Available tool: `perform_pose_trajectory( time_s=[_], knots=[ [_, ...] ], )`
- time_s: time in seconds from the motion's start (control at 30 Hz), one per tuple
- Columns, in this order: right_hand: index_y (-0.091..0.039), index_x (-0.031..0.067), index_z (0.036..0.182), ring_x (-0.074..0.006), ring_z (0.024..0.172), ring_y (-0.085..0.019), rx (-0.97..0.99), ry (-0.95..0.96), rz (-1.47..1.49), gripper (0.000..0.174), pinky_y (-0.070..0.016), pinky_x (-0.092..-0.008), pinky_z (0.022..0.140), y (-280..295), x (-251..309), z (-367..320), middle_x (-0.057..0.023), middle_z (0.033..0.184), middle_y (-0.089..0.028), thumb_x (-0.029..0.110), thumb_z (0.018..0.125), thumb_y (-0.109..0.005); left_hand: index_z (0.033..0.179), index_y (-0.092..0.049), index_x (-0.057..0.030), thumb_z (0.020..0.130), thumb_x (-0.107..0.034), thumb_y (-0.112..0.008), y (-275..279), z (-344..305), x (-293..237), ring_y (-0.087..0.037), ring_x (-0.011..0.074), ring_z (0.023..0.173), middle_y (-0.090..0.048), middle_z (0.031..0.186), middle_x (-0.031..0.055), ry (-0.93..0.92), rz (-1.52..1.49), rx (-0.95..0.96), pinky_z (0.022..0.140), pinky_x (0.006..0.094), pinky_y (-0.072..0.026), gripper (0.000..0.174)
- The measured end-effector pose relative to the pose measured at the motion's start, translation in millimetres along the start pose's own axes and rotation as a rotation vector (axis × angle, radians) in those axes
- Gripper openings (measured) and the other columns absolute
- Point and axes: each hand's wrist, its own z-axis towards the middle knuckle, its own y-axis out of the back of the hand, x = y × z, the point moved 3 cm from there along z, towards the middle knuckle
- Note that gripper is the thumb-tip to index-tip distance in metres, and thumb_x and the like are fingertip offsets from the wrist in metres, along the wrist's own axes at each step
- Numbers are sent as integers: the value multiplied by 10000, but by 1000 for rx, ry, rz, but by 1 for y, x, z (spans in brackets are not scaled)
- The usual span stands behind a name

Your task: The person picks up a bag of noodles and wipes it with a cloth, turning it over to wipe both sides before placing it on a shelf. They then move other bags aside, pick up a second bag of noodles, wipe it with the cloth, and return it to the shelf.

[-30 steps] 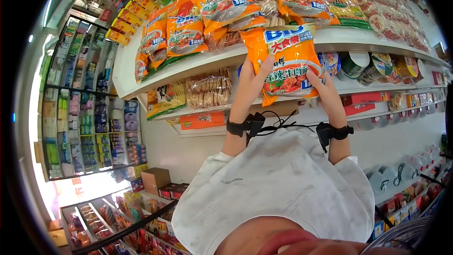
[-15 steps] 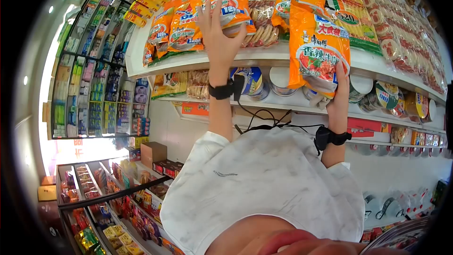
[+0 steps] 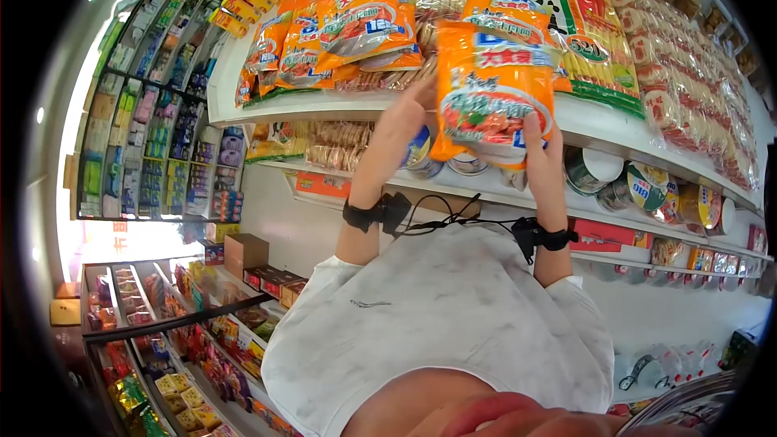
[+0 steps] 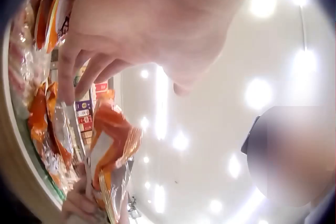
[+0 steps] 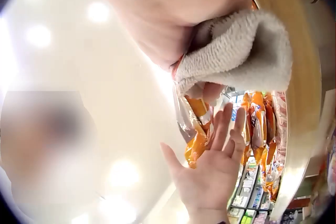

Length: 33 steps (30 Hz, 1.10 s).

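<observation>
An orange packet of instant noodles (image 3: pixel 494 101) stands upright in front of the upper shelf, held at its lower right side by my right hand (image 3: pixel 545 166). The thumb lies across the packet's front. Bunched in that same hand is a pale grey fluffy cloth (image 5: pixel 241 50), hanging under the packet. My left hand (image 3: pixel 398 136) is beside the packet's left edge, fingers pointing towards the shelf and partly hidden behind it. In the right wrist view, the left palm is bare with its fingers spread.
More orange noodle packets (image 3: pixel 356 24) are piled on the upper shelf (image 3: pixel 340 105) at left. To the right are a large yellow bag (image 3: pixel 587 40) and bagged round crackers (image 3: pixel 688 73). Instant noodle tubs (image 3: pixel 647 186) line the shelf below. Cables (image 3: pixel 453 210) run between the wrist cameras.
Both hands gripped the packet at first. My left hand then reached to the packets on the left and has come back down beside the held packet, which moved left with my right hand.
</observation>
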Motion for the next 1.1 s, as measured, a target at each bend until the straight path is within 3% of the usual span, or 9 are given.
perform_pose_trajectory(
  time_s=[0.17,0.3,0.5,0.57,0.7,0.73,0.8,0.93,1.1],
  knots=[
    [-589,-29,1233,-127,910,-625,109,186,-153,375,-501,-290,832,-33,10,1,-78,1057,-691,218,963,-675,1477,-290,43,879,-9,-725,-21,-20,-17,-593,173,1153,-597,1260,158,-66,-106,-132,978,305,-488,741],
    [-590,-27,1168,-121,958,-605,-21,220,-106,368,-486,-274,866,-52,26,-5,-82,1057,-671,191,915,-742,1438,-361,54,912,-34,-695,-14,-29,-16,-588,148,1159,-592,1280,132,-144,-143,-193,969,294,-492,629],
    [-573,-19,1212,-106,957,-592,78,65,26,348,-479,-255,860,-65,19,-25,-55,1072,-658,152,940,-704,1435,-364,58,917,-30,-687,16,-35,-20,-624,145,1100,-639,1223,140,-217,-240,-333,930,276,-513,617],
    [-579,-22,1207,-78,893,-580,144,63,-73,347,-480,-241,807,-61,15,-28,-31,1017,-653,157,938,-708,1438,-361,60,917,-36,-690,23,-39,-22,-616,146,1106,-628,1237,140,-225,-214,-306,942,282,-504,623],
    [-587,-19,1195,-70,845,-579,-81,147,-128,360,-481,-237,746,-46,31,-32,-14,979,-655,201,941,-714,1450,-352,59,912,-47,-701,26,-50,-23,-589,151,1142,-599,1281,138,-301,-208,-282,977,294,-476,650],
    [-582,-19,1221,-99,890,-598,-256,-24,99,393,-478,-246,801,-42,36,-31,-33,1023,-657,257,962,-686,1458,-344,57,910,-45,-703,27,-54,-22,-576,154,1161,-588,1295,137,-285,-198,-251,991,296,-465,663],
    [-585,-16,1228,-125,958,-604,-202,72,323,404,-469,-262,861,-32,34,-23,-55,1075,-655,293,979,-658,1473,-328,53,905,-42,-708,34,-60,-22,-550,160,1198,-568,1322,134,-266,-176,-197,1018,301,-443,690],
    [-566,-26,1241,-139,1041,-587,-159,-48,81,409,-457,-276,907,-31,18,-34,-84,1163,-630,234,953,-693,1485,-316,71,892,-195,-750,34,-70,-8,-522,213,1261,-531,1391,184,-175,170,243,1065,321,-413,781],
    [-544,-21,1232,-176,1029,-631,-232,24,160,387,-514,-320,881,-42,15,-37,-108,1170,-625,120,914,-716,1488,-350,30,898,-266,-741,41,-83,-15,-548,225,1239,-549,1383,184,-93,173,271,1045,329,-427,767]
  ],
)
